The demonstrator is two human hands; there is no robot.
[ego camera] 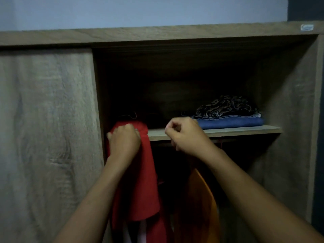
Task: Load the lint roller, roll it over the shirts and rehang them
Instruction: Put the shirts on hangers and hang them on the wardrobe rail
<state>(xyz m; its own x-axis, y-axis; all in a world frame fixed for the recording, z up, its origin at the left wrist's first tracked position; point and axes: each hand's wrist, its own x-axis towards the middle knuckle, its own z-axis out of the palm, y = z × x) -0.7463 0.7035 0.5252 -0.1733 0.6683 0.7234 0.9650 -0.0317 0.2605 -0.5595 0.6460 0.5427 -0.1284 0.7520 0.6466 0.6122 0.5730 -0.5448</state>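
Observation:
A red shirt (pixel 145 176) hangs down at the left side of the open wardrobe, its top bunched at shelf height. My left hand (pixel 125 140) is closed on the upper part of that red shirt. My right hand (pixel 184 135) is curled in a loose fist just in front of the shelf edge (pixel 236 131); whether it holds anything is too dark to tell. An orange garment (pixel 198 204) hangs lower right of the red shirt. No lint roller is in view.
Folded clothes lie on the shelf at the right: a blue piece (pixel 231 122) with a dark patterned piece (pixel 228 106) on top. The wardrobe's sliding door (pixel 47 128) covers the left half. The wooden side panel (pixel 289 120) closes the right. The space below the shelf is very dark.

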